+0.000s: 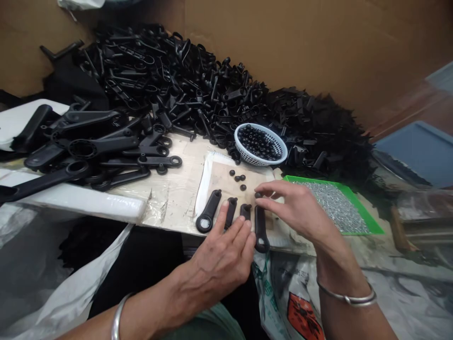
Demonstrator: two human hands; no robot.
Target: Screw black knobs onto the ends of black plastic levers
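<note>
Several short black plastic handles (pixel 209 210) lie side by side at the front edge of a taped work board (pixel 170 193). My left hand (pixel 222 257) rests flat on the middle handles, fingers stretched out. My right hand (pixel 295 208) hovers over the rightmost handle (pixel 261 227), thumb and forefinger pinched on a small black cap (pixel 258 194) at the handle's top end. A few loose black caps (pixel 238 178) lie on the board just behind the handles.
A white basket (pixel 261 144) of black caps stands behind the board. A green tray (pixel 338 208) of small silver screws is at the right. A big heap of black plastic parts (pixel 170 89) fills the back, longer black arms (pixel 102 146) at the left. Cardboard walls behind.
</note>
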